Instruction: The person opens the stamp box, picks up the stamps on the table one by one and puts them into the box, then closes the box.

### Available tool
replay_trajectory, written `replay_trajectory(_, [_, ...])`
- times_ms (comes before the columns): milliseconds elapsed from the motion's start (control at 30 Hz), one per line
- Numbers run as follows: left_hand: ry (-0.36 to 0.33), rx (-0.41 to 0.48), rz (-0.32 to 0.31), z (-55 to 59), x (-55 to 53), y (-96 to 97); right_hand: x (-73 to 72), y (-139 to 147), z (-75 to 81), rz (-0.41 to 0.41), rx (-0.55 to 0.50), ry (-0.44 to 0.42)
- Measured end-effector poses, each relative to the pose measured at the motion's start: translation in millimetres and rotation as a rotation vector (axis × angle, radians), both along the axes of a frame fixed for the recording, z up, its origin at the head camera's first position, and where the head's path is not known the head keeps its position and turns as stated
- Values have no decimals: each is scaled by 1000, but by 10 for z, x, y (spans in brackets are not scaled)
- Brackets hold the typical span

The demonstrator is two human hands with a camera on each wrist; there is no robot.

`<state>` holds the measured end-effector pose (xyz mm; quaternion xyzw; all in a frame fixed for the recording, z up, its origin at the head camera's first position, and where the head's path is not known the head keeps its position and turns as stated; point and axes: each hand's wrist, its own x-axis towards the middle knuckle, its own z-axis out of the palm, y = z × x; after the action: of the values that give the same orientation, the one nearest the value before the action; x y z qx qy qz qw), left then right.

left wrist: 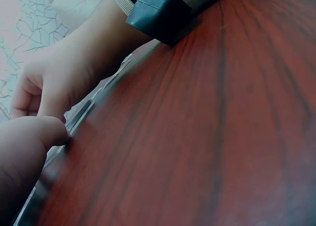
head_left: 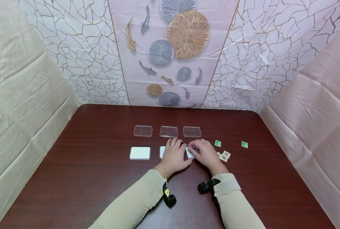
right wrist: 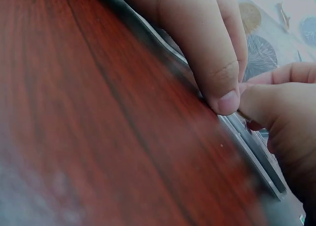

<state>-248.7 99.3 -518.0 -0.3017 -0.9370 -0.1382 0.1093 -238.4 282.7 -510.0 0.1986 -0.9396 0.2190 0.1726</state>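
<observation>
From afar I am viewing a glossy red-brown wooden table [head_left: 101,181]. Left hand [head_left: 174,156] is resting loose-fingered; right hand [head_left: 206,154], pinch impossible to tell, is touching a flat white rectangular case [head_left: 189,154] between them. Behind, gold-veined white fabric [head_left: 87,51] is hanging.

Dark reddish wooden table [head_left: 81,165] — pale drapes [head_left: 261,47]

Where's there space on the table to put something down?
There's bare table left of the leftmost white card, behind the three clear trays, and right of the outer green square. It's crowded around the left hand and right hand, with paper squares close by on the right.
</observation>
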Motion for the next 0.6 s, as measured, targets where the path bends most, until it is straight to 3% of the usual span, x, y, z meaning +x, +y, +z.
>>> replay_trajectory(167, [-10, -10, -6, 0, -4, 9, 10, 23, -8, -16, 49, 51])
replay_trajectory(333, [-15, -19, -5, -1, -6, 16, 35, 113, 11, -36, 36, 203])
replay_trajectory(467, [-19, -30, 0, -10, -10, 9, 77, 346, 28, -83, 21, 335])
replay_trajectory(600, [-13, -31, 2, -20, -9, 2, 169, 704, 18, -175, -21, 343])
